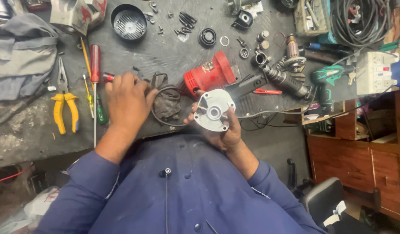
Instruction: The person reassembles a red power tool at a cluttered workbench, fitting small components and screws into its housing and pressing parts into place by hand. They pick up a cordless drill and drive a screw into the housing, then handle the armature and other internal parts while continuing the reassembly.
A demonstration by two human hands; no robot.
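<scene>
Power tool, stripped. Red motor housing (210,74) lies on the bench (26,130), screws (182,19) and parts scattered; reassembly outstanding. Right hand (224,130) grips round grey end cover (214,110) above bench edge. Left hand (127,100) rests, apparently closed over small red-handled tool (107,77).

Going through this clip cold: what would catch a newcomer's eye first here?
Probably the round grey metal cover held up in the right hand at the centre, with the red motor housing on the bench just behind it. To the left, the left hand rests on the dark bench near a red-handled screwdriver and yellow-handled pliers.
</scene>
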